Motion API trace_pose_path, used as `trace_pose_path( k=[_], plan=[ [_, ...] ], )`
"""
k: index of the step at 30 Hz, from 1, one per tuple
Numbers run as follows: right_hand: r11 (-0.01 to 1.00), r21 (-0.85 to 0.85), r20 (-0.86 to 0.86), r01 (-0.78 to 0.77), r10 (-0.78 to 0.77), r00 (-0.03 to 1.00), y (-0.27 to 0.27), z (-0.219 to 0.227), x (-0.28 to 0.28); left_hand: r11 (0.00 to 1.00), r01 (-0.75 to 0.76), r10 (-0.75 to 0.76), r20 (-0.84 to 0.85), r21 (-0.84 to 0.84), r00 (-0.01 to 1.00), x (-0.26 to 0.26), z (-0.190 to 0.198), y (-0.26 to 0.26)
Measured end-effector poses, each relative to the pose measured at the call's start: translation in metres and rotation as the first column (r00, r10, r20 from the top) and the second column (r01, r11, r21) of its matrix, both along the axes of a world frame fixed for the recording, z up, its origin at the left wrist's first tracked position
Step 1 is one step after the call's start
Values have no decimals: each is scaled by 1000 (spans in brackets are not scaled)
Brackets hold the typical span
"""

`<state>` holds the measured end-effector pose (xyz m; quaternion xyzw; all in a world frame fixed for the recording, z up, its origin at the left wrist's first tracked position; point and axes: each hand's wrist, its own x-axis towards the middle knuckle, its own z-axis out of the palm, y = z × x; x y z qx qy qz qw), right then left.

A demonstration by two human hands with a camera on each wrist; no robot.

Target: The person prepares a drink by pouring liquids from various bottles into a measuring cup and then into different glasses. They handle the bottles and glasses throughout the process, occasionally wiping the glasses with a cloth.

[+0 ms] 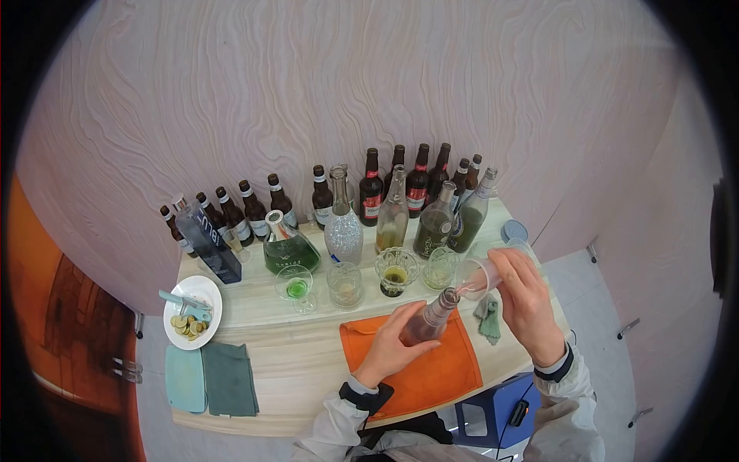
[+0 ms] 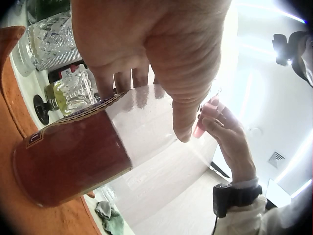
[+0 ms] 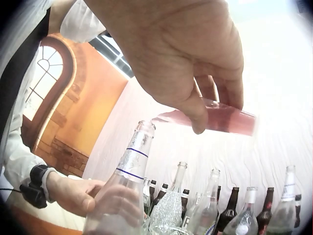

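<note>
Orange cloth mat (image 1: 431,377) on worktop (image 1: 308,362): left hand (image 1: 392,346) grips brown-filled clear glass bottle (image 1: 427,319) standing there; right hand (image 1: 527,300) holds tilted clear glass of pink liquid (image 1: 479,279) at its mouth, mostly unpoured. Bottle row (image 1: 400,192) behind.

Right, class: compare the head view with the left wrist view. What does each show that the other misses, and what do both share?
Only the head view shows the whole table: the row of bottles along the wall, the white plate of coins, the folded green cloths and the orange mat.

Only the left wrist view shows, close up, the dark reddish label on the bottle's lower body.

Both show the left hand gripping the bottle, and the right hand tilting a small glass of pink liquid at its mouth.
</note>
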<state>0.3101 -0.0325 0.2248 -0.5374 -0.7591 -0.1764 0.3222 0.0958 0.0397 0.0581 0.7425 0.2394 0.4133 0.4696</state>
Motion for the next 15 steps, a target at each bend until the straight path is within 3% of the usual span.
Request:
trace_pose_path(
  k=[15],
  plan=[
    [1000,7,26,13,-14,1000,0,3,-1,1000,-5,5,20,19,1000,1,1,0]
  ],
)
